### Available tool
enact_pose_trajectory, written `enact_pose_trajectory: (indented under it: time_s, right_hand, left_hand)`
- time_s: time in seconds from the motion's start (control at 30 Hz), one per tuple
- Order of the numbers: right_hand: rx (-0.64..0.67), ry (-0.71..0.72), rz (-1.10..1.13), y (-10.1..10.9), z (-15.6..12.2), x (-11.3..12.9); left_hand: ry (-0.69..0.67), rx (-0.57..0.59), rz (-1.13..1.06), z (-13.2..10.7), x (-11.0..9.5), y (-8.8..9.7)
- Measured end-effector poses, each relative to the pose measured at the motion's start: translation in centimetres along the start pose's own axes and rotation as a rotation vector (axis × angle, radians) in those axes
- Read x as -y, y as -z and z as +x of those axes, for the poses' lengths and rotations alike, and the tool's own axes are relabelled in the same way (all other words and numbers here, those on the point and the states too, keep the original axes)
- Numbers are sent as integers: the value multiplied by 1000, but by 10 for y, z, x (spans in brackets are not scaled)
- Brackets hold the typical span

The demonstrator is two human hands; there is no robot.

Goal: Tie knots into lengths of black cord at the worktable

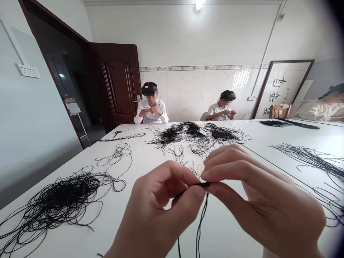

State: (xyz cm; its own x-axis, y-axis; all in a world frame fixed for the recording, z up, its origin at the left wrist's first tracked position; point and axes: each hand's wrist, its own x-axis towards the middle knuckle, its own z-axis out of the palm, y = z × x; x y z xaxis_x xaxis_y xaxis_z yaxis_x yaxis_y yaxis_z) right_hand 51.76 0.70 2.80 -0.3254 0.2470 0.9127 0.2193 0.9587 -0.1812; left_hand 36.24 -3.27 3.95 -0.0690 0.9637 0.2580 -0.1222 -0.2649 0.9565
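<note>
Framed characters (pixel 278 95) beyond black cord (pixel 205 185)

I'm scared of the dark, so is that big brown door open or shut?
Open: the door stands swung aside, leaving the dark doorway uncovered.

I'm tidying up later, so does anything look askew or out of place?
The framed calligraphy slants, apparently leaning against the wall rather than hung straight. At the left, a heap of black cord lies tangled, loops sprawling across the table.
</note>
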Motion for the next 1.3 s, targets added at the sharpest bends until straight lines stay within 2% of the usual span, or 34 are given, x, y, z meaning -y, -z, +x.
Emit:
enact_pose_trajectory:
  time_s: [0.17,0.47,0.7,0.87,1.03,1.17,1.3]
  right_hand:
    - [14,-3,21,-1,2,1]
    - [27,0,-3,0,0,2]
    - [59,-23,-33,-2,-1,3]
    - [-86,-132,-146,-8,-5,17]
    - [159,-144,-294,-11,-3,28]
    - [80,-167,-304,-20,-5,21]
    - [55,-207,-224,-22,-6,22]
  left_hand:
    - [-43,-8,-1,0,0,1]
    - [-8,51,33,2,3,4]
    - [-82,220,116,11,6,12]
    - [-139,139,50,14,13,15]
    - [-97,100,-64,11,15,10]
    - [-111,110,-104,10,16,9]
    - [-157,50,-55,9,16,9]
